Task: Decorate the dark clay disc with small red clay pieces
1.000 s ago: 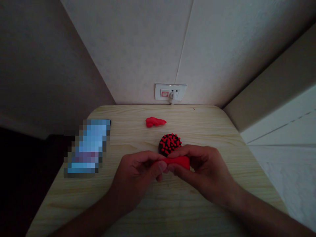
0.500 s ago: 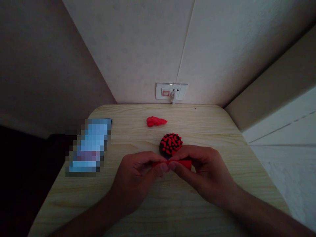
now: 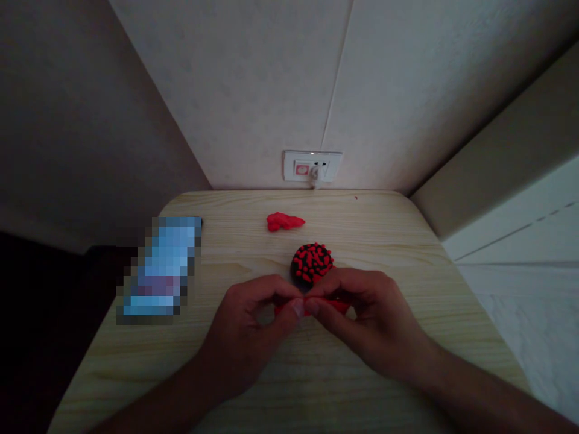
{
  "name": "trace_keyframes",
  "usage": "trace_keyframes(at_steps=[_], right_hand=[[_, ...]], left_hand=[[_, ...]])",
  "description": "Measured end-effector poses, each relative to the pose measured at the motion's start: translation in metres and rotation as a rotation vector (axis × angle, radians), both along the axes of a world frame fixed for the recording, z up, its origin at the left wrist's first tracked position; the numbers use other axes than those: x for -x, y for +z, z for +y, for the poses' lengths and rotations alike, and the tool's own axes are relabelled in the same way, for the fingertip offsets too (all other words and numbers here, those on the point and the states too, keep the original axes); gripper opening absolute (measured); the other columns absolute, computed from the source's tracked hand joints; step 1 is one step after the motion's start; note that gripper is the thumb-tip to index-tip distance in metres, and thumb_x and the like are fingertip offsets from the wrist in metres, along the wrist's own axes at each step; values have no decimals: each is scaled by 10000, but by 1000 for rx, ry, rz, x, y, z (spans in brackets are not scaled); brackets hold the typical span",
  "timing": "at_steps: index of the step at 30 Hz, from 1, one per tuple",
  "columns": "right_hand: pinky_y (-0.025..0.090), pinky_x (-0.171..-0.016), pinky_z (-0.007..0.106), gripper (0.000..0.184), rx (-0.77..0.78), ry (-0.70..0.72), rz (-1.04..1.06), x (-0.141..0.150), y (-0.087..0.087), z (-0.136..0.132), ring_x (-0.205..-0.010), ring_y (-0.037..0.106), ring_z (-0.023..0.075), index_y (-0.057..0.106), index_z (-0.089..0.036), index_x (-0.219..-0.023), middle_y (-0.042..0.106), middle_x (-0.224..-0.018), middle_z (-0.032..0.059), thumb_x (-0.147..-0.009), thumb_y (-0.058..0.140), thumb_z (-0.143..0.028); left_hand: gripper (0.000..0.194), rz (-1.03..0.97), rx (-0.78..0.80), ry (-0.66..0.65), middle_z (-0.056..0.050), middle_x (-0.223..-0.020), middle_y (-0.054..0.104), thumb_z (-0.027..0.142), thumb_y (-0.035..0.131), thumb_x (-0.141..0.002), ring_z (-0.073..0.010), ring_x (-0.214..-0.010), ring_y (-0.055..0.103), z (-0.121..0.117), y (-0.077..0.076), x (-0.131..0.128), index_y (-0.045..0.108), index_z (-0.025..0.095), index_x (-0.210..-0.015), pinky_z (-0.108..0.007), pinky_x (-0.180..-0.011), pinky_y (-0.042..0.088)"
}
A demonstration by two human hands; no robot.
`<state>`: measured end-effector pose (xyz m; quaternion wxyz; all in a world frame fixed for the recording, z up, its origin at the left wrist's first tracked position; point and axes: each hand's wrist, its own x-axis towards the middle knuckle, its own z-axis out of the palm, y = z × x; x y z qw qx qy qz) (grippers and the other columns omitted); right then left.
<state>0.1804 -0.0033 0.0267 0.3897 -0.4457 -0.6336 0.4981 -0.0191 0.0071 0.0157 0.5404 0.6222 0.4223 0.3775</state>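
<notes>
Both hands pinch one strip of red clay (image 3: 337, 305) just above the wooden table (image 3: 316, 386). My left hand (image 3: 251, 328) grips its left end between thumb and fingers, and my right hand (image 3: 368, 316) grips the rest, fingers curled over it. Most of the strip is hidden by my fingers. Just behind my right hand lies a black clay disc studded with small red bits (image 3: 312, 263). Farther back rests a loose lump of red clay (image 3: 284, 222).
A blurred blue rectangular object (image 3: 160, 268) lies at the table's left edge. A wall socket with a plug (image 3: 312, 167) sits on the wall behind the table. The table is set in a corner, with a pale surface to the right.
The red strip has been pressed thinner and lower between my fingers, with less of it showing. My hands stay in about the same place.
</notes>
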Motion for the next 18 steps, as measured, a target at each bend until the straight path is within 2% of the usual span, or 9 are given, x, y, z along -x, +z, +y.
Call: trace_keyframes(at_steps=[5, 7, 10, 14, 18], right_hand=[[462, -572, 220, 47, 29, -21, 18, 2, -1, 0, -652, 635, 124, 769, -193, -883, 754, -755, 2, -919, 753, -219], [507, -637, 234, 32, 55, -13, 69, 2, -1, 0, -717, 678, 139, 764, -212, -954, 768, -812, 3, -926, 752, -220], [545, -762, 264, 128, 89, 11, 118, 2, 0, 0, -828, 716, 163, 775, -245, -1016, 790, -880, 0, -898, 795, -201], [521, -690, 237, 130, 73, -29, 121, 1, 1, 0, -761, 682, 139, 792, -252, -982, 785, -851, -9, -868, 829, -201], [554, -754, 266, 183, 66, -13, 118, -1, -2, 2, -824, 716, 156, 751, -233, -1109, 793, -961, 20, -927, 770, -247]], left_hand=[[168, -7, 49, 20, 30, -696, 680, 214, 667, -936, -106, -657, 595, 0, 1, -1, 739, 189, -787, -184, -602, 443], [195, -25, 83, 32, 32, -670, 662, 257, 656, -954, -105, -633, 586, 1, 1, -2, 731, 187, -788, -185, -589, 442], [217, -72, 128, 35, 27, -644, 654, 297, 661, -951, -113, -625, 594, 2, 2, -2, 724, 180, -779, -194, -611, 470], [103, -130, 206, 19, 23, -669, 691, 277, 760, -868, -117, -629, 605, 2, 2, -2, 751, 180, -837, -191, -600, 472], [185, -103, 230, -24, 17, -672, 665, 324, 712, -922, -124, -653, 599, 3, 1, -2, 730, 174, -815, -207, -630, 467]])
